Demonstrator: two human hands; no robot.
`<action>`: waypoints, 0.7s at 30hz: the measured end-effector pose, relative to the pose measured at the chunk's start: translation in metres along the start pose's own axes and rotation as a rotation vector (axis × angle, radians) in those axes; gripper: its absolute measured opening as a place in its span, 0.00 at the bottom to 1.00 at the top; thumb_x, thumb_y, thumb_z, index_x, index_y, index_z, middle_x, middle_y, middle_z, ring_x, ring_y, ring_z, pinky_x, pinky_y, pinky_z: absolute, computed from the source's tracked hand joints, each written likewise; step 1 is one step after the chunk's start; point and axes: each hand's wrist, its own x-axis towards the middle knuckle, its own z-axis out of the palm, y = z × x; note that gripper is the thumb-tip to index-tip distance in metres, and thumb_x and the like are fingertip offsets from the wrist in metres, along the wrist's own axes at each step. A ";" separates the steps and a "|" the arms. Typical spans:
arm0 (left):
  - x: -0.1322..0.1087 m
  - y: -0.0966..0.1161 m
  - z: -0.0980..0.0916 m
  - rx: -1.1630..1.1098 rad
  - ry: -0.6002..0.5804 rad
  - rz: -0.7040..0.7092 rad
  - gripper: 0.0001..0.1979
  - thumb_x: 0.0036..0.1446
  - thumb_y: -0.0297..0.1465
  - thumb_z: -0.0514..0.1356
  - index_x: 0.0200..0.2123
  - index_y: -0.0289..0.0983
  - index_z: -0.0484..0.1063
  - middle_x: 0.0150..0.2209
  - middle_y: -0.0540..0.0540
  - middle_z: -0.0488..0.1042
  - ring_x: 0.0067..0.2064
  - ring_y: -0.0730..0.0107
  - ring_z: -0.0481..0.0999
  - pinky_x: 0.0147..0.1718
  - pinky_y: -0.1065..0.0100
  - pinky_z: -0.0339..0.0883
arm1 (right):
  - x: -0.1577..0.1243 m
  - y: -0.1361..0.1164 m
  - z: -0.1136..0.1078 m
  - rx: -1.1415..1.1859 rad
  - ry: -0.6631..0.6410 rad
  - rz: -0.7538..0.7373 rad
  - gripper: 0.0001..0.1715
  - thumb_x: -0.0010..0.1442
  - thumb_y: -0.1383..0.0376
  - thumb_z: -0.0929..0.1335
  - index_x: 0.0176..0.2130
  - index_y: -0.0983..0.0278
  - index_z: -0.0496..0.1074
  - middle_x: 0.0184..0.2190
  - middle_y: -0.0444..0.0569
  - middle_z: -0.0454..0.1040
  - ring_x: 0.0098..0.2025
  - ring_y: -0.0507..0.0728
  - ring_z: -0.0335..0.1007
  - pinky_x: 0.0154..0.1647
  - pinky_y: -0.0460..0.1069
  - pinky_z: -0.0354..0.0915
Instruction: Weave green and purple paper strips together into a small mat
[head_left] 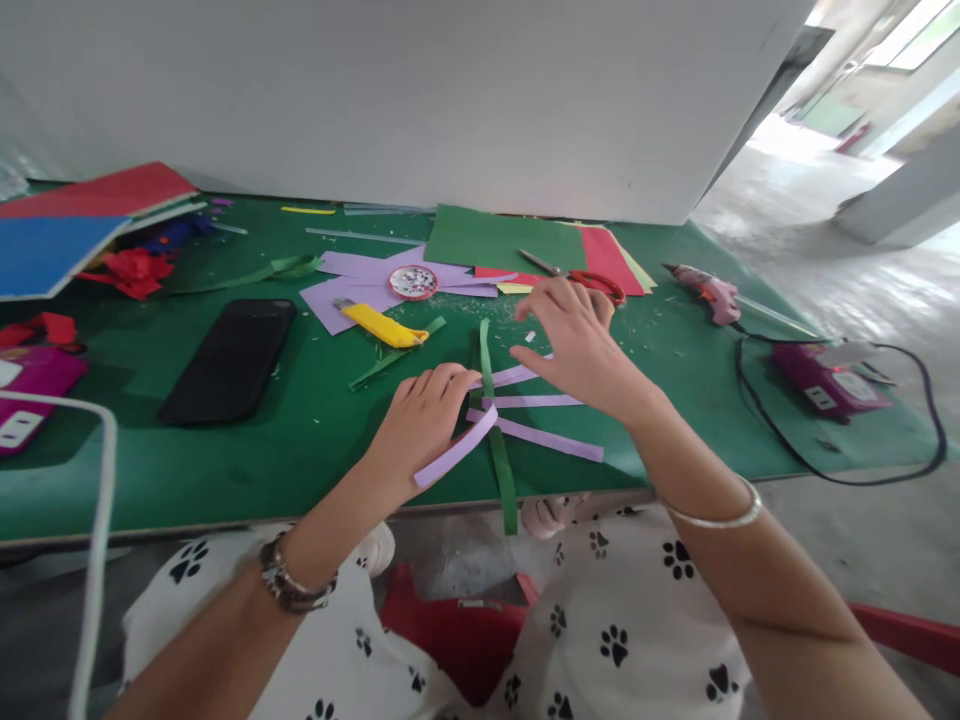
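Several lilac paper strips (540, 436) lie fanned across a long green paper strip (499, 450) near the front edge of the green table (225, 470). My left hand (420, 425) presses down where the strips cross, fingers curled, and one lilac strip (454, 452) sticks out from under it. My right hand (581, 350) hovers just above the strips with fingers spread, fingertips near a small white paper scrap (530, 336).
A yellow utility knife (382, 325), a round tin of googly eyes (412, 282) on lilac sheets, red-handled scissors (592, 282), a pink glue gun (709, 292) with cable, a black phone (232, 358), and stacked coloured sheets (75, 215) surround the work.
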 end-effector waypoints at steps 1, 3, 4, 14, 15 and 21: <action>-0.001 -0.003 -0.001 -0.003 0.003 0.020 0.16 0.58 0.31 0.52 0.50 0.35 0.60 0.50 0.40 0.67 0.50 0.57 0.68 0.44 0.58 0.62 | -0.007 -0.001 -0.005 0.016 -0.030 -0.013 0.09 0.55 0.64 0.64 0.38 0.63 0.66 0.43 0.54 0.67 0.49 0.63 0.62 0.50 0.60 0.52; -0.002 -0.008 -0.001 -0.017 0.030 0.079 0.17 0.57 0.31 0.54 0.50 0.34 0.60 0.50 0.40 0.67 0.51 0.58 0.67 0.44 0.59 0.62 | -0.019 -0.001 -0.011 0.126 -0.191 -0.086 0.06 0.55 0.64 0.65 0.34 0.63 0.67 0.36 0.50 0.70 0.41 0.59 0.66 0.45 0.57 0.58; -0.003 -0.010 -0.001 -0.025 0.043 0.111 0.18 0.56 0.31 0.55 0.49 0.34 0.60 0.50 0.39 0.67 0.52 0.58 0.67 0.45 0.59 0.62 | -0.024 0.000 -0.011 0.207 -0.290 -0.138 0.07 0.54 0.63 0.65 0.36 0.63 0.67 0.36 0.49 0.71 0.40 0.58 0.67 0.42 0.54 0.61; 0.002 -0.016 0.006 -0.014 0.015 0.204 0.07 0.56 0.32 0.56 0.38 0.37 0.67 0.50 0.40 0.67 0.52 0.59 0.67 0.54 0.52 0.55 | -0.035 -0.004 0.018 0.220 -0.399 -0.182 0.21 0.54 0.65 0.67 0.48 0.66 0.66 0.43 0.55 0.69 0.46 0.61 0.65 0.46 0.56 0.64; 0.002 -0.016 0.005 -0.021 0.008 0.204 0.06 0.56 0.32 0.56 0.38 0.37 0.67 0.49 0.42 0.68 0.51 0.60 0.68 0.54 0.52 0.55 | -0.035 -0.005 0.019 0.227 -0.390 -0.185 0.19 0.55 0.65 0.66 0.47 0.66 0.67 0.42 0.55 0.69 0.45 0.60 0.65 0.45 0.56 0.64; 0.002 -0.016 0.006 -0.031 -0.007 0.189 0.04 0.57 0.31 0.55 0.35 0.38 0.66 0.46 0.45 0.71 0.48 0.63 0.70 0.55 0.50 0.52 | -0.036 -0.002 0.020 0.257 -0.382 -0.213 0.16 0.55 0.67 0.65 0.45 0.64 0.68 0.42 0.53 0.69 0.46 0.59 0.64 0.45 0.56 0.63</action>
